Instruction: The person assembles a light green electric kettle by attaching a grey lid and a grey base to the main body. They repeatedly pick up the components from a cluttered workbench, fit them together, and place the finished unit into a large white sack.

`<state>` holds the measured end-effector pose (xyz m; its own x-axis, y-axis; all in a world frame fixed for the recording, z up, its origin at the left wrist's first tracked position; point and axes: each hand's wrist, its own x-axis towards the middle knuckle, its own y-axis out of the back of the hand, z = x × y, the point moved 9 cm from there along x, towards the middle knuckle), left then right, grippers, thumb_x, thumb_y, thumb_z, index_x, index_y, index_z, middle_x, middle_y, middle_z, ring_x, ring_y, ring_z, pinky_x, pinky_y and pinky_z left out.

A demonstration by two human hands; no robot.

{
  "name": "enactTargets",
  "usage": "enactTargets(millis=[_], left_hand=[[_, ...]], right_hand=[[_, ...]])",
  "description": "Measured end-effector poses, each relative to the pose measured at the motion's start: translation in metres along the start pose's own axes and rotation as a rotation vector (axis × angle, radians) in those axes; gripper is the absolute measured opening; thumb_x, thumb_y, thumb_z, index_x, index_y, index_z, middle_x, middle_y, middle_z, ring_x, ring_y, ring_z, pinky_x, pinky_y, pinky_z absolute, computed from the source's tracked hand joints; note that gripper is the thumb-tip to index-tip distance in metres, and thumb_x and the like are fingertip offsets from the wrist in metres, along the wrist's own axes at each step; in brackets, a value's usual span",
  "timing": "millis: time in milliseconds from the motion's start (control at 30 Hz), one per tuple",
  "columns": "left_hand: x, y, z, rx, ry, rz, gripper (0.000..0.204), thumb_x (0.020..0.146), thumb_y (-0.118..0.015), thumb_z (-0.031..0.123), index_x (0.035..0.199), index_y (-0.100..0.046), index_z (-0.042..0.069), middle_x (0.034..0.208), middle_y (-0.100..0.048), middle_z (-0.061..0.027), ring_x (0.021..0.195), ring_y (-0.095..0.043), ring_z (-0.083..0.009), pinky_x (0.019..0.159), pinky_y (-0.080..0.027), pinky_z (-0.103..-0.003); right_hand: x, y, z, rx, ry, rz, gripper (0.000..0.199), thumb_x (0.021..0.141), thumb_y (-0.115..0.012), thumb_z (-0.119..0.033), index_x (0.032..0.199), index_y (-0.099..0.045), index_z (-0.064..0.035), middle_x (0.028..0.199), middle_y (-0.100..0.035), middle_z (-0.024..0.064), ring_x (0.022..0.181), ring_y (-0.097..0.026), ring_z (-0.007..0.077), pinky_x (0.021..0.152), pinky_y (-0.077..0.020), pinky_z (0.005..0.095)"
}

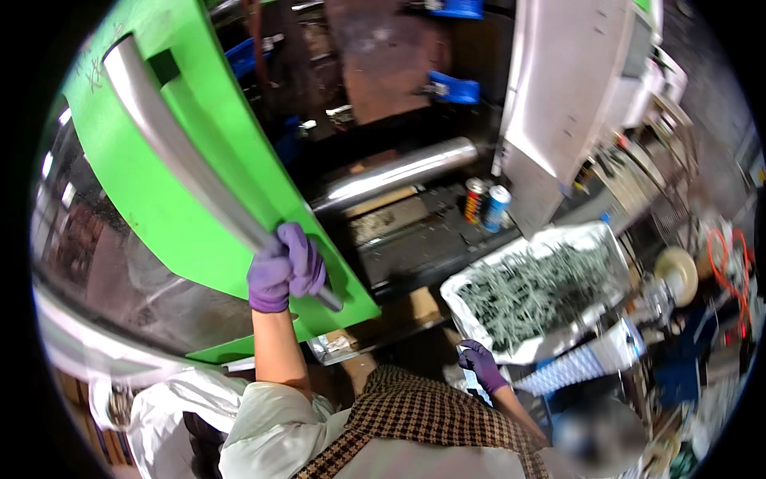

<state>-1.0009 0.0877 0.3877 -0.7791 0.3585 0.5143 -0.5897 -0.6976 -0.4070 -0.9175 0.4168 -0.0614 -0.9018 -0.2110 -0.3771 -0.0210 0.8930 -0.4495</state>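
The left hand, in a purple glove, is wrapped round the thick metal handle close to its lower end, a short stub of the bar showing past the fingers. The handle's long axis slants away from this grip, forward and to the left, with most of its length beyond the hand; the left hand is plainly the nearer one, the right well apart from it. The left forearm reaches almost straight ahead of the body, knuckles over the bar. The right hand, also gloved, sits lower and closer to the body, its forearm angled inward, fingers curled round a pale, narrow object — too small and blurred to identify. Behind the left hand's grip spreads the green door panel. Just beyond the right hand is a white-lined bin heaped with thin grey pieces; farther ahead stand a red can and a blue can — side by side, near a shiny cylinder lying forward of both hands.
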Motion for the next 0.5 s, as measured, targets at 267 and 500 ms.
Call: enactTargets(millis=[267,500], left_hand=[[-0.078,0.023,0.119,-0.071,-0.526,-0.412,0.030,0.098,-0.055,0.036,0.080,-0.059,0.012,0.063,-0.065,-0.0080,0.049,-0.061,-0.0195,0.050,-0.056,-0.034],[-0.099,0.085,0.155,-0.019,-0.423,-0.391,0.028,0.098,-0.057,0.032,0.092,-0.066,0.005,0.072,-0.067,-0.0151,0.056,-0.065,-0.0240,0.056,-0.058,-0.039]], right_hand=[[0.163,-0.194,-0.135,-0.603,0.442,-0.285,0.032,0.098,-0.053,-0.007,0.129,-0.059,-0.0011,0.119,-0.065,0.0060,0.109,-0.060,0.0152,0.097,-0.0457,0.0276],[0.304,-0.427,-0.331,-0.673,0.626,-0.527,0.029,0.096,-0.060,-0.022,0.119,-0.065,-0.0045,0.121,-0.066,0.0120,0.114,-0.060,0.0212,0.101,-0.0459,0.0362]])
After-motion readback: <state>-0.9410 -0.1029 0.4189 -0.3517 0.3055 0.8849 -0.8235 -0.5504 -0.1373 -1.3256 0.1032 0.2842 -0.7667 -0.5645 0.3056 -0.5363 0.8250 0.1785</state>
